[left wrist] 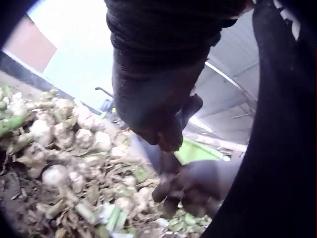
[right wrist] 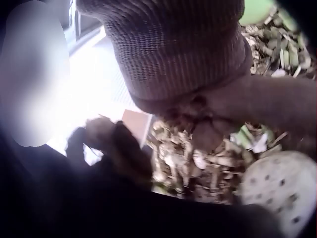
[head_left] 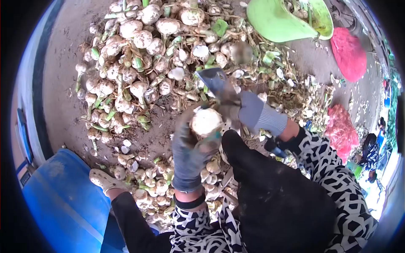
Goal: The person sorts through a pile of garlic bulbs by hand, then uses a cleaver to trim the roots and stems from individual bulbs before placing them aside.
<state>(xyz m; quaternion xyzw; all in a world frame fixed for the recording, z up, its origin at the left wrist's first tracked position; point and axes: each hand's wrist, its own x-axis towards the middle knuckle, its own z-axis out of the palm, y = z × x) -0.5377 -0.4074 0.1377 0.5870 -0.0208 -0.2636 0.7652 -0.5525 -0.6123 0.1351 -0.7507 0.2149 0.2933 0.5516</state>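
In the head view my left hand [head_left: 187, 154], in a dark grey glove, holds a pale round garlic bulb [head_left: 206, 122] with its white face turned up. Close beside it, my right hand [head_left: 255, 114] wears a lighter grey knit glove and grips a broad-bladed knife [head_left: 213, 80]. The blade points away to the upper left and is blurred. From the left wrist, the left glove [left wrist: 153, 99] hangs above the blurred right hand [left wrist: 198, 183]. The right wrist view shows the knit glove [right wrist: 178, 54] large, with the bulb [right wrist: 99, 131] between dark fingers at left.
A big heap of garlic with stalks [head_left: 126, 76] lies ahead; more bulbs [head_left: 156, 189] lie below the hands. Cut scraps [head_left: 312, 101] cover the ground at right. Around stand a green basin [head_left: 274, 21], red net bags [head_left: 348, 55] and a blue container [head_left: 67, 198]. A clog [head_left: 103, 181] sits left.
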